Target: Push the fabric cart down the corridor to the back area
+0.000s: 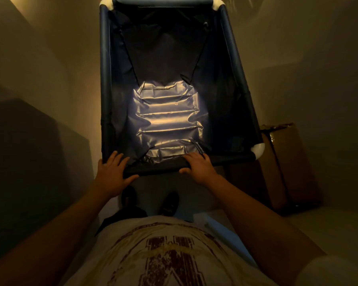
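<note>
pushing step: left hand [114,168] presses spread-fingered, right hand [196,166] wraps the near rail [159,169] of the fabric cart [104,79]; next, shove straight toward frame top.

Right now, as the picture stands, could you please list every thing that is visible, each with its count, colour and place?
fabric cart: one, dark blue, centre, seen from above
corner joints: three showing, white, at the cart's rim corners
shiny sheet: one, silver-grey, creased, on the cart's bottom
cardboard box: one, brown, on the floor right of the cart
shoes: two, dark, on the floor, nearer than the cart
shirt: one, light with dark red print, bottom of view
left hand: one, fingers spread flat on the near rim's left corner
right hand: one, fingers curled over the near rim
</note>
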The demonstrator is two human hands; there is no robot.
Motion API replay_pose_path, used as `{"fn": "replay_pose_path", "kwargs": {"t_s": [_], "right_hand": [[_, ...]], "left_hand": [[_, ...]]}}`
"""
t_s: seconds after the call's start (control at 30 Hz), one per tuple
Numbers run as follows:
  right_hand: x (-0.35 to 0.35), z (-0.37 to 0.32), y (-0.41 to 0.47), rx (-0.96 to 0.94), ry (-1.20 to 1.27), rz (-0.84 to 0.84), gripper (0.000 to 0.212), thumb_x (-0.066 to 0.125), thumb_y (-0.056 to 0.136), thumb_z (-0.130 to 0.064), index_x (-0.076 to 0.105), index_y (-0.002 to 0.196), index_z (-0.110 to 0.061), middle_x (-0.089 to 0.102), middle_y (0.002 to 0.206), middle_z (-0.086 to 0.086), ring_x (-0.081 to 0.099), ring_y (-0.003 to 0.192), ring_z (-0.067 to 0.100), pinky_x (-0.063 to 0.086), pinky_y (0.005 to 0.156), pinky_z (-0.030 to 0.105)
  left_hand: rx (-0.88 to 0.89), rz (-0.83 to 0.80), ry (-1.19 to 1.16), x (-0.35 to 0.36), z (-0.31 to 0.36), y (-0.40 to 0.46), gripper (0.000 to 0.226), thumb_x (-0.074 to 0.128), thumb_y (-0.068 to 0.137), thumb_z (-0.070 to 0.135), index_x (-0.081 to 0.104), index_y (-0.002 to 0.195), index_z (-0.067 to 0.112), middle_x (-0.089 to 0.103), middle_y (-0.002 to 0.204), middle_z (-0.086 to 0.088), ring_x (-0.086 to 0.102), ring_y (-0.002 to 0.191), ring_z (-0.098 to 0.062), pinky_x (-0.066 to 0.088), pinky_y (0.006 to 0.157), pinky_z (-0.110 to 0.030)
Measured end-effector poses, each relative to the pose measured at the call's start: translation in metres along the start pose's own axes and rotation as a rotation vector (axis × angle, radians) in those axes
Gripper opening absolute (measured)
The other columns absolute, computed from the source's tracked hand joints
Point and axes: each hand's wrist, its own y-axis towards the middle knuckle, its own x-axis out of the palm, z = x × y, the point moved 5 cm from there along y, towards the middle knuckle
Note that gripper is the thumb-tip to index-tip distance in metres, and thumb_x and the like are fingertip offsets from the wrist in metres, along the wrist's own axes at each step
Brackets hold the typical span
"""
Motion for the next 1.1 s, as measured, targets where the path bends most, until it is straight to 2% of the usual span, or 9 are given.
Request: {"fn": "replay_pose_path", "kwargs": {"t_s": [0.23,0.4,0.57,0.67,0.87,1.0,1.1], "right_hand": [[-0.020,-0.007,0.032,0.010,-0.029,-0.008,0.066,0.054,0.099,-0.057,0.044,0.153,-0.021,0.040,0.162,0.004,0.032,0.153,0.024,0.015,0.127,0.053],[-0.037,-0.008,0.056,0.018,-0.044,0.007,0.064,0.053,0.099,-0.058,0.046,0.153,-0.024,0.044,0.159,0.001,0.034,0.151,0.023,0.018,0.126,0.049],[-0.053,-0.012,0.077,0.043,-0.040,0.003,0.065,0.052,0.099,-0.058,0.043,0.155,-0.026,0.043,0.160,0.002,0.031,0.153,0.023,0.017,0.126,0.048],[-0.067,-0.013,0.088,0.048,-0.038,-0.006,0.064,0.052,0.100,-0.058,0.043,0.155,-0.027,0.044,0.159,0.001,0.032,0.152,0.023,0.017,0.125,0.047],[-0.090,-0.017,0.114,0.065,0.002,0.004,0.060,0.053,0.100,-0.056,0.046,0.152,-0.027,0.049,0.155,0.001,0.038,0.148,0.023,0.020,0.125,0.047],[-0.104,-0.018,0.131,0.095,-0.015,-0.007,0.061,0.050,0.100,-0.059,0.046,0.151,-0.026,0.048,0.155,0.003,0.039,0.147,0.024,0.021,0.125,0.048],[-0.112,-0.019,0.138,0.146,-0.029,0.008,0.062,0.047,0.100,-0.061,0.046,0.151,-0.024,0.048,0.154,0.005,0.040,0.146,0.026,0.020,0.126,0.050]], "left_hand": [[-0.079,0.003,-0.051,-0.013,-0.001,0.025,0.072,0.044,0.095,0.064,0.040,0.152,0.021,0.029,0.164,-0.008,0.009,0.157,-0.028,0.017,0.120,-0.065],[-0.098,0.001,-0.048,-0.024,-0.004,0.055,0.074,0.041,0.093,0.069,0.039,0.152,0.024,0.028,0.164,-0.007,0.007,0.157,-0.028,0.015,0.118,-0.068],[-0.100,0.007,-0.034,-0.032,-0.006,0.086,0.083,0.039,0.089,0.076,0.038,0.152,0.021,0.033,0.161,-0.013,0.009,0.155,-0.035,0.023,0.117,-0.067],[-0.105,-0.028,-0.017,-0.040,-0.006,0.103,0.082,0.036,0.089,0.077,0.036,0.152,0.024,0.036,0.159,-0.010,0.011,0.155,-0.034,0.026,0.115,-0.068],[-0.126,-0.051,0.053,-0.059,-0.003,0.134,0.071,0.031,0.095,0.070,0.037,0.151,0.027,0.040,0.157,-0.006,0.015,0.155,-0.030,0.010,0.111,-0.078],[-0.058,-0.009,0.070,-0.071,0.003,0.153,0.059,0.040,0.099,0.057,0.050,0.142,0.018,0.055,0.144,-0.010,0.033,0.148,-0.032,0.013,0.116,-0.071],[0.018,0.041,0.088,-0.080,0.003,0.165,0.051,0.044,0.098,0.052,0.056,0.132,0.017,0.065,0.127,-0.010,0.053,0.129,-0.030,0.023,0.119,-0.062]]}}
